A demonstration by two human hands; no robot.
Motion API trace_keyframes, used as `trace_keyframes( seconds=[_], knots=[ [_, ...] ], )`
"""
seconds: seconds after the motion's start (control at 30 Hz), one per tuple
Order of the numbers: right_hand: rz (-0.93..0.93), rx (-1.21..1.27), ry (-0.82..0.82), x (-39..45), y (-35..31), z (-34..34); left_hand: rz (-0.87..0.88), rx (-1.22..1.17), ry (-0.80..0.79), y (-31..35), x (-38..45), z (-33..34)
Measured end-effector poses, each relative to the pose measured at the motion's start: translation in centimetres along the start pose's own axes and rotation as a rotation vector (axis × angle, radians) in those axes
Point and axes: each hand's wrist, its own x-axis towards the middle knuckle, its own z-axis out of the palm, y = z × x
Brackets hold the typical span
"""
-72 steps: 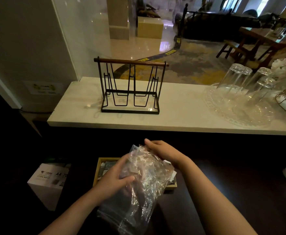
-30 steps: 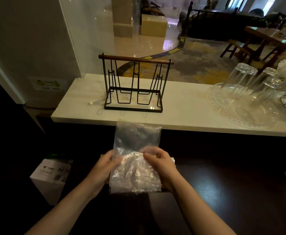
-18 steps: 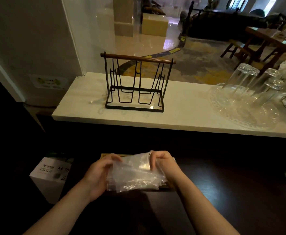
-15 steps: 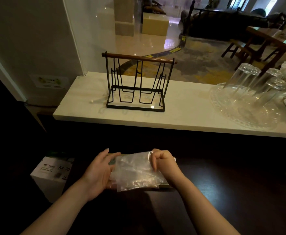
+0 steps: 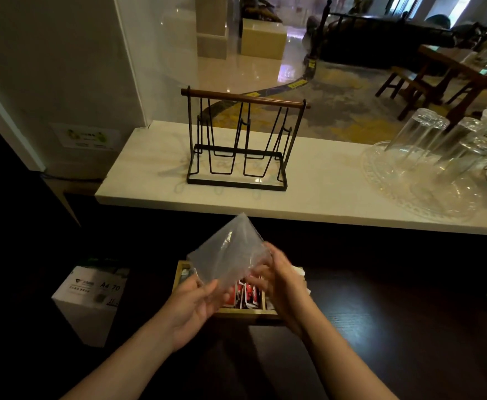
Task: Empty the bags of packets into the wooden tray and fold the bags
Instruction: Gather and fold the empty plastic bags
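Fold in progress | clear bag aloft over wooden tray at table's near edge | left hand pinching lower corner, right hand gripping right edge | packets already in tray | best: align edges, press air out, crease flat.

Packets in tray; rack behind on counter.

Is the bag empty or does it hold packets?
Empty: the clear bag shows nothing inside; red packets lie in the tray below.
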Motion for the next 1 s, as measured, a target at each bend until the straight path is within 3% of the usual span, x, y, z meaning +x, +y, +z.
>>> trace_keyframes(
  seconds=[0.07, 0.13, 0.3, 0.53, 0.77, 1.0],
  knots=[
    [0.087, -0.16, -0.122, -0.8, 1.5, 1.3, 0.03, -0.079, -0.041, -0.4, 0.4, 0.3],
    [0.144, -0.3, -0.107, -1.5, 2.8, 2.6, 0.077, 0.038, -0.078, -1.1, 0.6, 0.7],
    [0.143, -0.215, 0.192, -2.0, 5.2, 4.0, 0.105, 0.484, -0.092, -2.5, 1.2, 0.4],
    [0.1, -0.059, 0.549, -4.0, 6.8, 1.5, 0.133, 0.668, -0.171, -3.9, 3.2, 1.4],
    [0.13, 0.163, 0.851, -8.4, 8.2, -2.4, 0.122, 0.96, -0.442, -8.7, 4.8, 3.9],
    [0.176, 0.242, 1.042, -14.0, 11.0, -9.9, 0.294, 1.31, -0.618, -14.4, 6.2, 8.1]
  ],
)
